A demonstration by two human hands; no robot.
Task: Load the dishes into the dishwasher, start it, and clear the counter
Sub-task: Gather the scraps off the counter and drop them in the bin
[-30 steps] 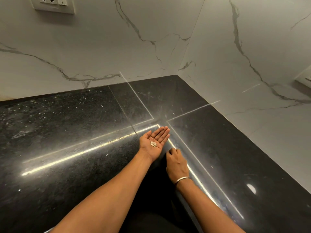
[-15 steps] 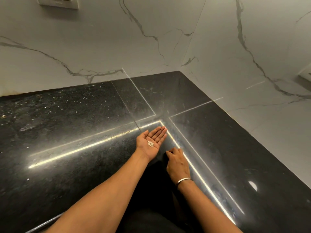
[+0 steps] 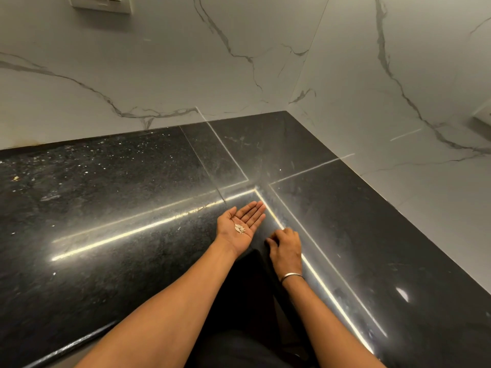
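My left hand [image 3: 249,217] lies palm up, fingers straight, just above the black granite counter [image 3: 106,208] near its inner corner. A few small pale scraps [image 3: 239,228] sit in the palm. My right hand [image 3: 287,248] is palm down just right of it, its fingers curled with the tips on the counter surface. Whether those fingers pinch anything is hidden. A metal bangle [image 3: 291,276] is on the right wrist. No dishes or dishwasher are in view.
White marble-look walls [image 3: 372,102] meet behind the counter's corner. A switch plate [image 3: 101,4] is high on the left wall. Small crumbs [image 3: 16,178] speckle the far left of the counter. The counter's front edge [image 3: 79,341] runs at lower left.
My right hand has shifted slightly to the right along the counter, away from the left hand. The left hand stays palm up with the scraps. The view tilted a little.
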